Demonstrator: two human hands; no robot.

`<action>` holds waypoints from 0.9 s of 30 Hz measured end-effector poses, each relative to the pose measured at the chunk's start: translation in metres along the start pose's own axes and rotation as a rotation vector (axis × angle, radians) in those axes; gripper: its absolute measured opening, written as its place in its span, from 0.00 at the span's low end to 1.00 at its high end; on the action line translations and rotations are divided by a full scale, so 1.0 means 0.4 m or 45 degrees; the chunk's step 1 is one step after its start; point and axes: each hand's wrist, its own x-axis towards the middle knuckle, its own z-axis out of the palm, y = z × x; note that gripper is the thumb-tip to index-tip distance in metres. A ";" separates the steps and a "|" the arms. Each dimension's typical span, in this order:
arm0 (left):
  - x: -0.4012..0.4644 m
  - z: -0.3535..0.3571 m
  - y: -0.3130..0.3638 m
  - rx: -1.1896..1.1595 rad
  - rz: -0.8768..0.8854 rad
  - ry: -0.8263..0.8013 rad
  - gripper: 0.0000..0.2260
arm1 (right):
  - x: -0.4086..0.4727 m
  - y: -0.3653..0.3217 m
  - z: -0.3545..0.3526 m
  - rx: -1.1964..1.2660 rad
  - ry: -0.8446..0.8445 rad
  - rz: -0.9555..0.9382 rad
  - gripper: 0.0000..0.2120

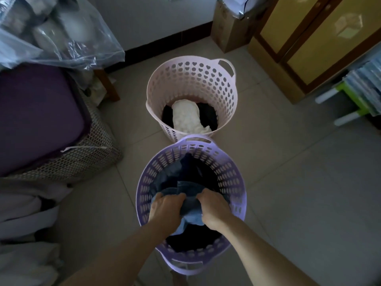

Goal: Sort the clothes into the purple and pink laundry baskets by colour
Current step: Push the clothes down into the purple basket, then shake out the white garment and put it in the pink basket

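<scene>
Nearest, both forearms reach down over the purple basket (237,195), and the left hand (164,207) and right hand (214,209) each have their fingers curled into a bunched blue denim garment (190,207), gripping it at two spots close together. Taking it with both hands probably makes sense because denim is heavy and folds on itself, so a two-point hold lets the person lift or spread it without it slumping back. The garment sits at the near side of the basket's opening, partly raised above the rest; whether it is being lifted out or pressed in cannot be told. It looks mid-blue and faded, thick and creased, with a darker blue stretch running toward the far wall of the basket. Beneath and around it lie dark clothes (191,238), close to black, filling the basket's bottom, so this basket seems to be taking the dark colours. Just beyond, with its rim touching or nearly touching the purple one, stands the pink basket (226,93) with heart-shaped holes. Inside it a white crumpled garment (186,116) lies on top of something black (210,118), which suggests the sorting is not finished there. Further off are a cardboard box (228,27) and a yellow cabinet (321,38) against the wall.
</scene>
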 end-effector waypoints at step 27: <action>-0.146 -0.045 -0.106 -0.142 -0.299 -0.083 0.35 | -0.003 -0.233 -0.028 0.043 0.046 -0.069 0.39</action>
